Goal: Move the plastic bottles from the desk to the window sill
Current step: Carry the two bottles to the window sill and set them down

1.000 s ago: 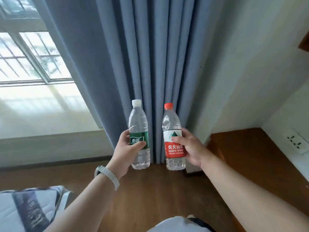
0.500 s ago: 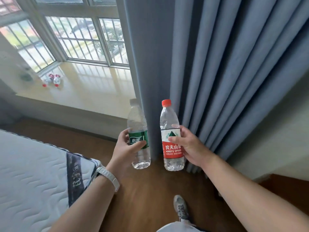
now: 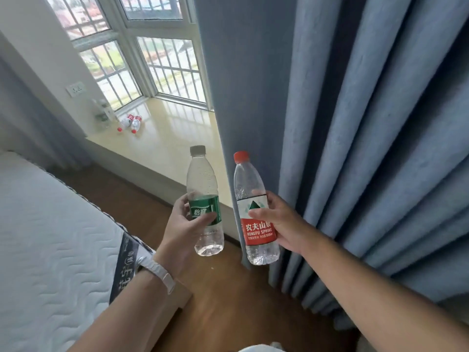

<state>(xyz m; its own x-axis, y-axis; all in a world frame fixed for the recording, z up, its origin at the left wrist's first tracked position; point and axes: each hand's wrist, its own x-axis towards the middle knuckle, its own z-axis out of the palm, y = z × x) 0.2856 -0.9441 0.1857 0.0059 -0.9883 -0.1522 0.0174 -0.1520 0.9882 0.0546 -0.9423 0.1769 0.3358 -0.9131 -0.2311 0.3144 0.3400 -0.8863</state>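
My left hand (image 3: pixel 181 231) grips a clear bottle with a green label and grey-white cap (image 3: pixel 203 184), held upright. My right hand (image 3: pixel 280 222) grips a clear bottle with a red-and-white label and red cap (image 3: pixel 250 189), also upright. Both bottles hang in the air over the wooden floor, just in front of the near edge of the cream window sill (image 3: pixel 162 143). At the sill's far left corner lie two red-capped bottles (image 3: pixel 130 123) on their sides, beside blurred upright clear bottles (image 3: pixel 102 115).
Blue curtains (image 3: pixel 342 123) hang on the right, close to my right arm. A white quilted mattress (image 3: pixel 50 237) fills the lower left. Brown wooden floor (image 3: pixel 228 301) runs between mattress and curtain. A wall socket (image 3: pixel 75 89) sits left of the window.
My view has swung left and moved nearer the window. The sill and the bottles lying on it now look larger. Both hands keep their bottles upright, unchanged.
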